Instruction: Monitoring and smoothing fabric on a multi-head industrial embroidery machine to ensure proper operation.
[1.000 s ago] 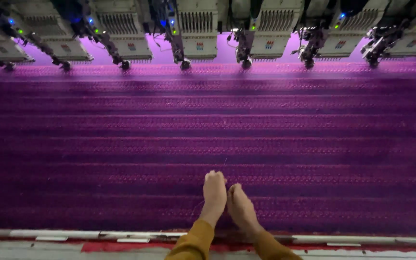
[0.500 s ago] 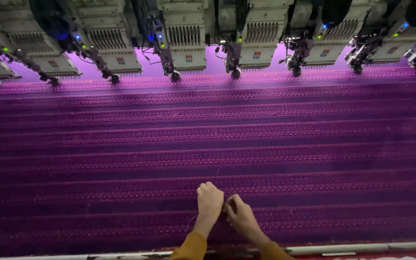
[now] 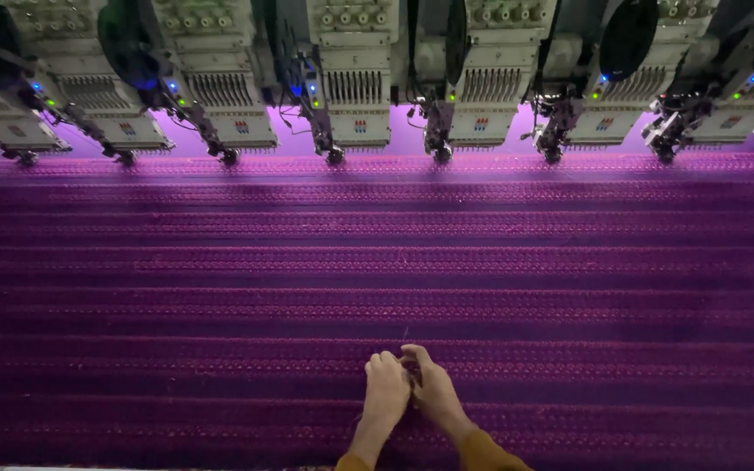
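Purple embroidered fabric (image 3: 220, 288) stretched flat under a row of embroidery machine heads (image 3: 355, 78), filling nearly the whole view, stitched bands running left-right. Both hands sit together on the near-centre part of the fabric, well apart from the heads. Left hand (image 3: 387, 390): fingers curled in, tips bunched at the cloth surface. Right hand (image 3: 432, 390): fingers bent, tips pinched in toward the left hand's, touching it. Whatever sits between the fingertips is too small to make out, possibly a thread; cannot tell. Mustard sleeves (image 3: 482, 453) at both wrists. Small green and blue indicator lights on the heads.
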